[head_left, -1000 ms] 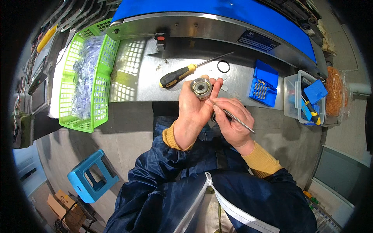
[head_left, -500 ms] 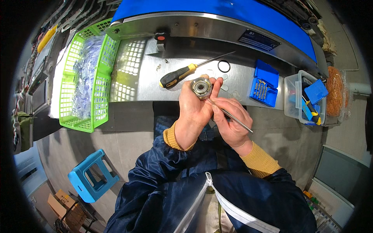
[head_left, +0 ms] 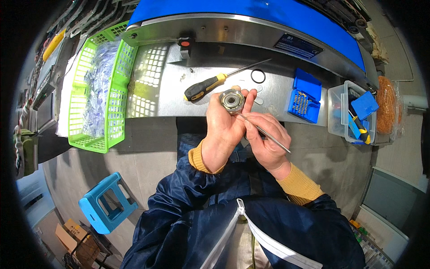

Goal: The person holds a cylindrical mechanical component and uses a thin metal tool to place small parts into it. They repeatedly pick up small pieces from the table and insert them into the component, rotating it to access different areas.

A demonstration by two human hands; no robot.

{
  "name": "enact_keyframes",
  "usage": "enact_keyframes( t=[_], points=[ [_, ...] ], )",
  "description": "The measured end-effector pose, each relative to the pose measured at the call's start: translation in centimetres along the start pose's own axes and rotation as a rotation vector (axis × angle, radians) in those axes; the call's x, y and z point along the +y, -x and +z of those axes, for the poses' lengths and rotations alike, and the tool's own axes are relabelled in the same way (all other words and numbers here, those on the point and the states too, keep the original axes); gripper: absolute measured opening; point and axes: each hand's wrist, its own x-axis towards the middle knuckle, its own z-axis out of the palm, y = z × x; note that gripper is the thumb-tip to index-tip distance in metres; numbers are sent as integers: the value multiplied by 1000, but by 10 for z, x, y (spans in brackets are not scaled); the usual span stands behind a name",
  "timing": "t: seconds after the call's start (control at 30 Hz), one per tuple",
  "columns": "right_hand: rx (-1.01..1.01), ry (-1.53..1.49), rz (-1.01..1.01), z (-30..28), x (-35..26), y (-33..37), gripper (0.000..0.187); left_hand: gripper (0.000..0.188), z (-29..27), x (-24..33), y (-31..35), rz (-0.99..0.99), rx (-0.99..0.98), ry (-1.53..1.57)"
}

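Observation:
My left hand, palm up, is closed around a round metal bearing with a ringed face and a dark centre, held just over the table's front edge. A slim metal rod lies in the fingers of my right hand. Its upper end meets the bearing's lower rim; whether it is pointed or flat there is too small to tell. Beyond my hands, a black-and-yellow screwdriver rests on the steel table, blade toward the upper right. A black rubber ring lies right of its blade.
At left stands a green basket of clear plastic pieces. An open blue bit case and a clear tub of tools are at right. A blue-topped steel machine spans the back. A blue stool stands lower left.

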Motion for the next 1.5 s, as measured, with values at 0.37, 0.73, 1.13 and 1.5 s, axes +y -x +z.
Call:
enact_keyframes(
  t=[0.37,0.73,1.13,1.5],
  points=[
    [11,13,-13,0,1,-1,24,30,1,1,1,-10,-19,9],
    [15,4,-8,1,2,-2,22,31,3,0,0,-1,6,-4],
    [7,30,-23,0,2,-2,22,31,5,0,1,1,-5,12],
    [19,41,-53,0,0,-3,23,31,4,0,-1,16,13,5]
  ],
)
